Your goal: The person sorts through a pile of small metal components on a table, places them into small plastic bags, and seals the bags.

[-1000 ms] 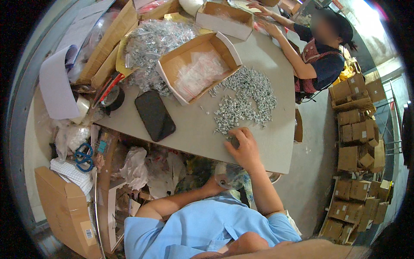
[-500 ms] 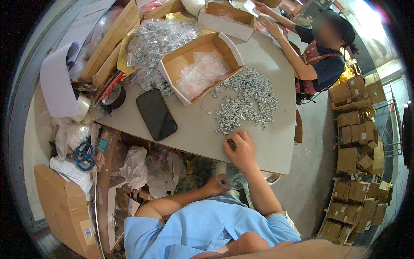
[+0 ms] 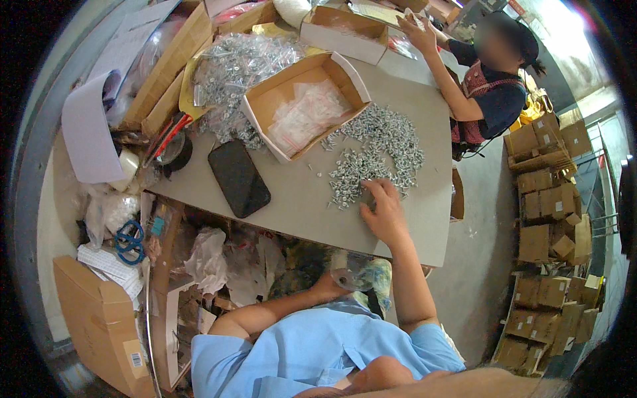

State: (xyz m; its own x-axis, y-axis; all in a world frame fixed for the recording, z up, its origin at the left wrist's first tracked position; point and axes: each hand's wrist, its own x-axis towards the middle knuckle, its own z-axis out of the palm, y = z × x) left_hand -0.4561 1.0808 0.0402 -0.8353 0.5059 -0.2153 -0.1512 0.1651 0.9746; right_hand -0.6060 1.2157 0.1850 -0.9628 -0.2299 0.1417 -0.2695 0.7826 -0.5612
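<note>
A spread pile of small silvery screws (image 3: 378, 156) lies on the grey tabletop. My right hand (image 3: 385, 211) is at the pile's near edge, palm down, with fingers apart and fingertips touching the nearest screws. Below the table edge, over my lap, my left hand (image 3: 326, 288) is closed on a clear plastic piece with a rounded rim (image 3: 355, 278); whether it is a cup or a bag I cannot tell. Beyond the screws stands an open cardboard box (image 3: 265, 118) holding small clear zip bags (image 3: 308, 114). A black phone (image 3: 239, 178) lies left of the pile.
Filled clear bags of hardware (image 3: 242, 73) are heaped at the far left. A second white box (image 3: 345, 33) stands at the back. Across the table a co-worker (image 3: 491, 93) handles something small. Blue-handled scissors (image 3: 129, 242) lie at left; stacked cartons (image 3: 541, 192) line the right.
My right hand has moved forward from the table edge to the screws and its fingers have spread. The left hand stays nearly still. The co-worker's hands have come closer together.
</note>
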